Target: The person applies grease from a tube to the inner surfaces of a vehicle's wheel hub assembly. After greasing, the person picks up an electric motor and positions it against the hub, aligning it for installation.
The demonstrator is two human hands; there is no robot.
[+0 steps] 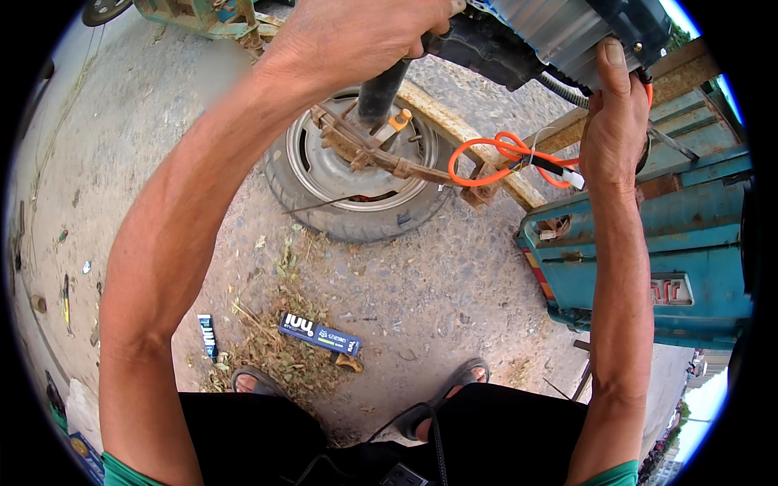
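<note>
At the upper right a finned silver metal housing (539, 36) with black ends sits over a dark black part (482, 49). My right hand (613, 130) grips the housing's right end, thumb laid along its face and fingers hidden behind. My left hand (356, 40) is closed at the left end of the black part; what its curled fingers hold is hidden. Below hangs a looped orange cable (462, 162), tied in a bundle, with a white connector (573, 179) beside my right wrist.
A wheel with its tyre (356, 223) lies under a rusty leaf spring (348, 146). Blue-green metal panels (632, 243) stand at the right. On the ground are a blue box (320, 334), a small tube-like pack (207, 336), dry leaves (267, 348) and a yellow-handled tool (66, 306).
</note>
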